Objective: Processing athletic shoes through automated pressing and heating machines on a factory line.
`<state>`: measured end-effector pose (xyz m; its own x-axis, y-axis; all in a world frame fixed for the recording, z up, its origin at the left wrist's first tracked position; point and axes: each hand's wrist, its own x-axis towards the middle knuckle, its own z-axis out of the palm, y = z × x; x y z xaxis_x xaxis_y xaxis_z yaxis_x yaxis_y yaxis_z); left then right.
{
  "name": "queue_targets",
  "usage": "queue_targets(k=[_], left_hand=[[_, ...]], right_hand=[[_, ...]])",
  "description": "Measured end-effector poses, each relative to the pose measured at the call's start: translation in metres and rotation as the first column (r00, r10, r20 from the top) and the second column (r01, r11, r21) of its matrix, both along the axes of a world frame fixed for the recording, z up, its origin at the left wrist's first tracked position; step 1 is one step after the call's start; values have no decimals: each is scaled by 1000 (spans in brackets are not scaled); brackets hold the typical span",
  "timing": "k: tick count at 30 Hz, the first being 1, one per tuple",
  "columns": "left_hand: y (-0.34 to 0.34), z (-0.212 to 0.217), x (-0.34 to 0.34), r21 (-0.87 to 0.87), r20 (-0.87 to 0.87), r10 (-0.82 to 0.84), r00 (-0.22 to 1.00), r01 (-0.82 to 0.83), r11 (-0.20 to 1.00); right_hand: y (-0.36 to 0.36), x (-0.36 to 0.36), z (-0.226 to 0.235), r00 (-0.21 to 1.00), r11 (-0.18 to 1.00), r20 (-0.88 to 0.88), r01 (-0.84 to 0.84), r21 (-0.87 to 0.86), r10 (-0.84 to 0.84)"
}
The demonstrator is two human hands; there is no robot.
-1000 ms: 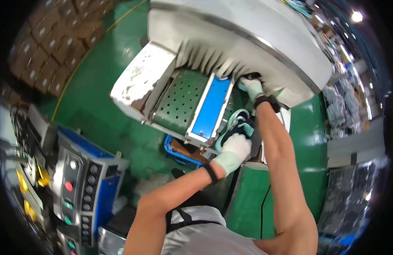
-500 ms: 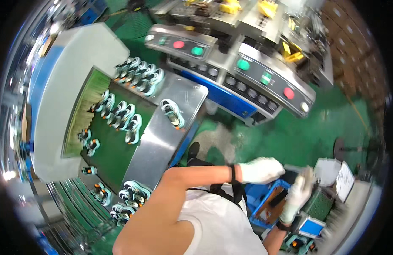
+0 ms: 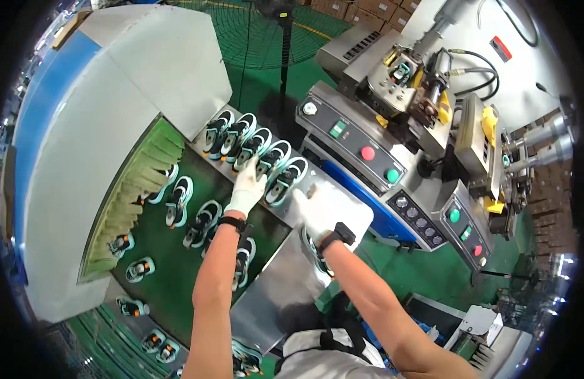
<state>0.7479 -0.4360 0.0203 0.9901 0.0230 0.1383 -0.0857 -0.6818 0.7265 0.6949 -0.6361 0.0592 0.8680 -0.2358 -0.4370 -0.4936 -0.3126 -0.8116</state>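
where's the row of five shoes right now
In the head view, the row of five shoes lies just above and left of centre on the metal surface, between the pale housing and the right hand, with the left hand at its middle.

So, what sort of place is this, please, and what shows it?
Most likely a shoe factory: there is a row of matching shoes, a green belt carrying more of them, and a control panel with red and green buttons.

I have the left arm [image 3: 215,284] extended nearly straight ahead, the gloved left hand [image 3: 246,188] back-up, fingers forward. My right arm [image 3: 371,290] slants inward, the gloved right hand [image 3: 316,213] washed out by glare.
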Motion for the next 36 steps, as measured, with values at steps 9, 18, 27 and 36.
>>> queue_targets(k=[9, 18, 27, 36], left_hand=[[0, -45, 47, -38, -81, -16, 997, 13, 999], [-32, 10, -62, -455, -377, -86, 922, -103, 885], [-251, 157, -232, -689, -384, -695, 608, 314, 654], [-548, 194, -405, -668, -71, -997, -39, 744, 18]], right_hand=[[82, 64, -57, 975, 952, 180, 174, -251, -131], [-76, -60, 76, 956, 860, 15, 255, 442, -292], [-315, -312, 140, 607, 581, 170, 585, 565, -776], [-549, -623, 217, -204, 43, 485, 892, 450, -850]])
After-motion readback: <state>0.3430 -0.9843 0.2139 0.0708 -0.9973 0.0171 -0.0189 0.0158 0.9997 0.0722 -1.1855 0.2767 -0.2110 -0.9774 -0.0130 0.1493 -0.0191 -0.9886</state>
